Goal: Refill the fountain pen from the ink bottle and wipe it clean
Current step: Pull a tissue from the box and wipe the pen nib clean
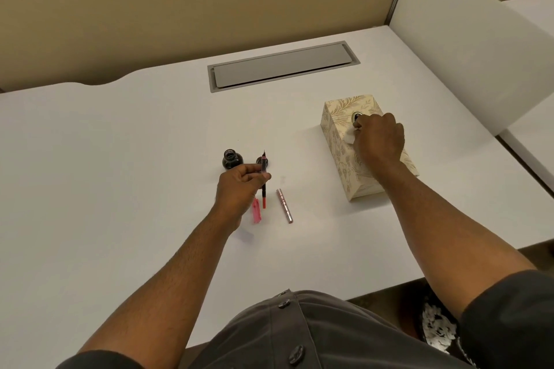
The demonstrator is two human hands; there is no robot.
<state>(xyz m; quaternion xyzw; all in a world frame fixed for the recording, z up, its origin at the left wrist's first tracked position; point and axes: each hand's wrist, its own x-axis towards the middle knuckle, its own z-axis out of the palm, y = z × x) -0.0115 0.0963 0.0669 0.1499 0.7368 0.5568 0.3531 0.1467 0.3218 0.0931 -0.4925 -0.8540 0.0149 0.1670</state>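
Observation:
My left hand [239, 189] pinches the fountain pen's inner section [263, 177], nib pointing away from me, just above the desk. The open ink bottle [231, 159] stands right behind that hand, and its dark cap [266, 161] lies beside it, partly hidden by the pen. A pink pen part [256, 211] and a metallic pink pen barrel [284, 206] lie on the desk near the hand. My right hand [379, 141] rests on top of the patterned tissue box [338, 141], fingers closed on a white tissue [350, 135] at the box's opening.
The white desk [120, 159] has a grey cable hatch [281, 66] at the back. A white divider panel [467, 39] stands to the right, a beige partition behind. The desk's front edge is at my waist.

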